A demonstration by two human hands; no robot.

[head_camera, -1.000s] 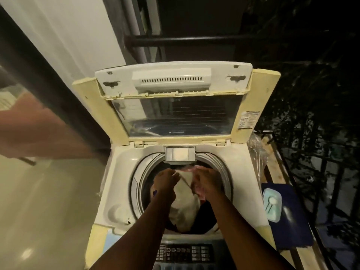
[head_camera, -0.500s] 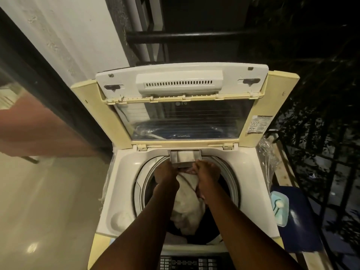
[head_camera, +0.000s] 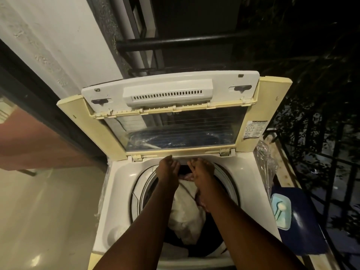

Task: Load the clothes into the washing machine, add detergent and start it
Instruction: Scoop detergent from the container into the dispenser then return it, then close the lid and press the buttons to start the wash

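The top-loading washing machine (head_camera: 120, 191) stands with its lid (head_camera: 175, 114) raised upright. A white garment (head_camera: 187, 217) lies on darker clothes in the drum, with a pinkish piece (head_camera: 187, 175) near the back. My left hand (head_camera: 168, 167) and right hand (head_camera: 201, 169) reach side by side over the drum to its rear rim. Their fingertips press on the pale front of the detergent drawer (head_camera: 183, 161), which sits nearly flush under the lid hinge. Neither hand holds cloth.
A dark blue tub (head_camera: 305, 227) with a light teal lid (head_camera: 281, 211) stands right of the machine on a wooden ledge. Crumpled clear plastic (head_camera: 265, 160) hangs at the machine's right side. A black railing (head_camera: 321, 152) runs beyond it. Shiny floor (head_camera: 48, 211) lies left.
Both hands moved from the white garment to the drawer at the rear rim. The drawer, which stuck out over the drum, now sits pushed back. The camera has moved closer.
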